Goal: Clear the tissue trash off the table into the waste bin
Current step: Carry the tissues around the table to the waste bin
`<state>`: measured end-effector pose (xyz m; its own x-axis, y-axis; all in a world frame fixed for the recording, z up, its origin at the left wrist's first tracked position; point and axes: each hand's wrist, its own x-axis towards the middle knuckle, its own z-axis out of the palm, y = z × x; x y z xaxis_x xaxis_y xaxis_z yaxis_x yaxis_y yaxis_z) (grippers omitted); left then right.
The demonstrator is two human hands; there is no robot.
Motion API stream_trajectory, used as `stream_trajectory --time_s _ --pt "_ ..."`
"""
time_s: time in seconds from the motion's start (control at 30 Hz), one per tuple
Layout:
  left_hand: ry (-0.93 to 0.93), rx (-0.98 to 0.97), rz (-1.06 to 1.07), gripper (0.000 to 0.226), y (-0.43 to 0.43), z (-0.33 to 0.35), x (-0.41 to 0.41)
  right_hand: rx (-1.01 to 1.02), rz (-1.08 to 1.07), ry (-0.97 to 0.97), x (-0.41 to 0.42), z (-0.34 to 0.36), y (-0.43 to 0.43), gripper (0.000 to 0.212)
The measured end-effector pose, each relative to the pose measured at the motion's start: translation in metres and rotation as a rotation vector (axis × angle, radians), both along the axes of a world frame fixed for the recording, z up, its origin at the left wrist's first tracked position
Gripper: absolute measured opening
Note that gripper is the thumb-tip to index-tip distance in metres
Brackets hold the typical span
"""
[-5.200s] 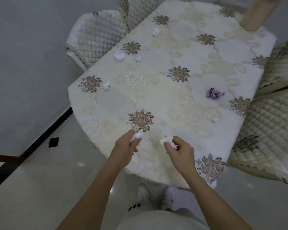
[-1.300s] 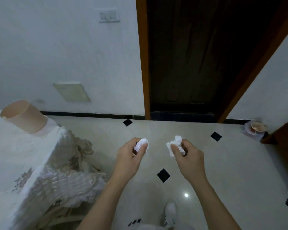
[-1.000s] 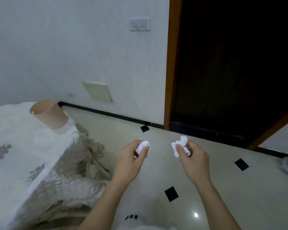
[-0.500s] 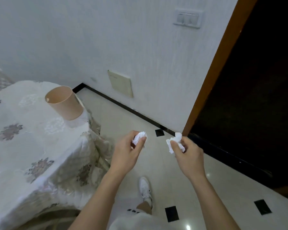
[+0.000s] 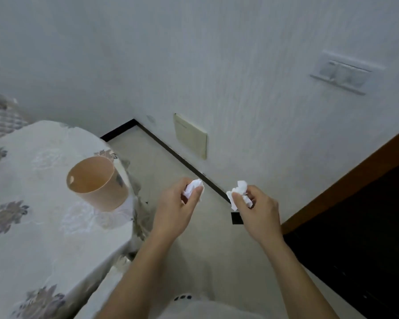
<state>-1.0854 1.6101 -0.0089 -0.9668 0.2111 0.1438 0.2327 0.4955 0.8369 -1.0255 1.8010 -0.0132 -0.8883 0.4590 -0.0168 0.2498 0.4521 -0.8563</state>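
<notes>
My left hand (image 5: pixel 174 209) pinches a small crumpled white tissue ball (image 5: pixel 192 189) between thumb and fingers. My right hand (image 5: pixel 257 210) grips a second crumpled white tissue (image 5: pixel 238 192). Both hands hang over the floor, to the right of the table (image 5: pixel 39 233), which wears a cream cloth with brown flowers. A peach-coloured waste bin (image 5: pixel 97 183) stands upright on the table's near corner, left of my left hand, with its open mouth facing me; something small and pale shows on its inner wall.
A white wall with a black skirting line (image 5: pixel 182 161) runs ahead, bearing a beige wall plate (image 5: pixel 190 135) and a light switch (image 5: pixel 342 73). A dark doorway with an orange-brown frame (image 5: pixel 346 178) is at the right. A quilted chair back (image 5: pixel 0 116) shows at far left.
I left the table's long side with a tissue in each hand and turned left; the bin on the table corner is now closer and more central. Both grips are unchanged.
</notes>
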Motion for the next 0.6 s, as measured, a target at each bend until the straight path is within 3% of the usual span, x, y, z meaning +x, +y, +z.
stream_trajectory --time_s 0.5,0.6 --pt "0.051 -0.082 0.571 0.015 -0.088 -0.006 -0.143 0.002 0.529 -0.028 -0.253 -0.017 -0.073 0.029" --pt "0.086 -0.092 0.762 0.032 -0.106 0.001 -0.17 0.036 0.698 -0.026 -0.307 -0.015 -0.097 0.03"
